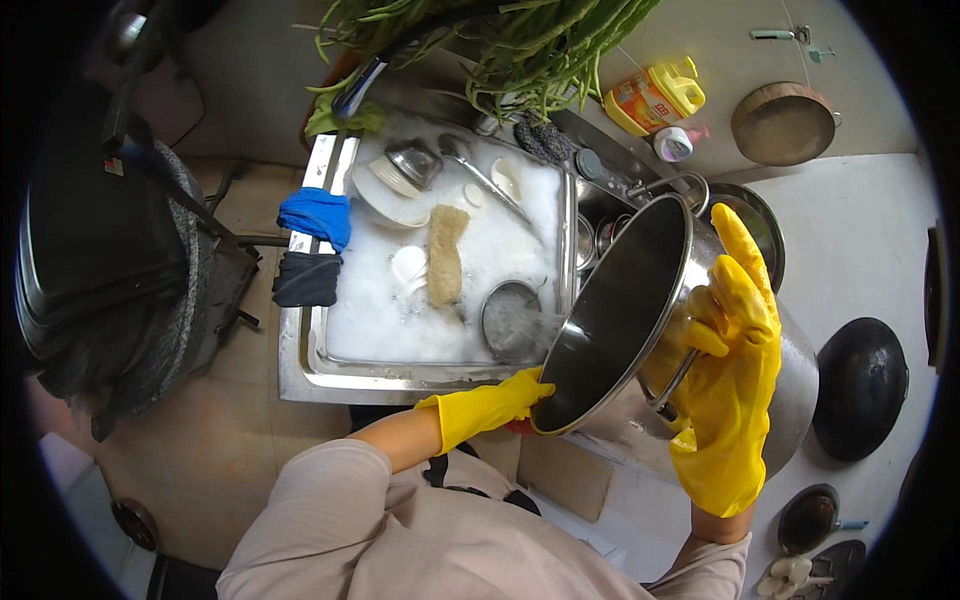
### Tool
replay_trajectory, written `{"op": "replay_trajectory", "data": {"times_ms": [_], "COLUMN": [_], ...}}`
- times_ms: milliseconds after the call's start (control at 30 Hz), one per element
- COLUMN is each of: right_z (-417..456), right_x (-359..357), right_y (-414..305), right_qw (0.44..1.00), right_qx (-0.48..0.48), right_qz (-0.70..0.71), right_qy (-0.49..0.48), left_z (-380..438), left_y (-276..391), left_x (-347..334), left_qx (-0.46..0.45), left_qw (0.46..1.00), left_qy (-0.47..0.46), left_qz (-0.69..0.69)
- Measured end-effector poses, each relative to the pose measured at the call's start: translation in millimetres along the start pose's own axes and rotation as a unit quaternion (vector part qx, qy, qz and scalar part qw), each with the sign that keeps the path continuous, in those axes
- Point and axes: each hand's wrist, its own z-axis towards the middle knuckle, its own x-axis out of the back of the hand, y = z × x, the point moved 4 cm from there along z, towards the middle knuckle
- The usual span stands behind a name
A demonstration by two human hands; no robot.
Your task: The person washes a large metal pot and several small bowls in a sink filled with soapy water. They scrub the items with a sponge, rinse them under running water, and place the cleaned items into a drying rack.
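Both my hands wear yellow rubber gloves. A large stainless steel stockpot (634, 300) lies tilted over the right rim of the sink (300, 367), its mouth towards the basin. Water (541, 330) runs from its lip into the white suds, over a round metal vessel (510, 311). My left hand (517, 396) grips the pot's near lower rim. On the pot's side, my right hand (739, 352) holds it at the loop handle (679, 382). A tan scrubbing cloth (447, 259), a ladle (491, 184), stacked bowls (395, 180) and a white spoon (409, 264) lie in the foam.
Blue cloth (315, 217) and black cloth (307, 279) hang over the sink's left rim. Long green beans (540, 52) overhang the black faucet (360, 86). Behind stand a yellow detergent jug (654, 97) and pump bottle (673, 144). A wok (861, 386) hangs at right.
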Motion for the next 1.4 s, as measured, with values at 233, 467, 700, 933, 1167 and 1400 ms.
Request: {"op": "replay_trajectory", "data": {"times_ms": [233, 467, 700, 933, 1167, 1400], "right_z": [-21, -100, -173, -312, -402, -460], "right_x": [22, 99, 312, 504, 552, 547], "right_y": [-9, -51, -19, 188, 387, 609], "right_qw": [0.999, 0.991, 0.940, 0.839, 0.772, 0.683], "right_qx": [0.030, 0.101, 0.060, -0.114, -0.429, -0.509], "right_qz": [0.028, 0.001, -0.065, -0.023, 0.087, 0.204], "right_qy": [-0.032, 0.085, 0.328, 0.532, 0.460, 0.482], "left_z": [11, -18, -13, 23, 72, 168], "left_y": [1, 19, -21, -97, -222, -370], "left_x": [-21, -50, -86, -127, -96, -8], "left_qx": [-0.042, -0.026, -0.014, 0.112, 0.093, 0.207], "left_qw": [0.999, 0.998, 1.000, 0.946, 0.928, 0.870], "left_qy": [-0.025, -0.051, -0.014, 0.113, 0.129, 0.155], "left_qz": [-0.017, 0.032, -0.005, 0.284, 0.336, 0.420]}}
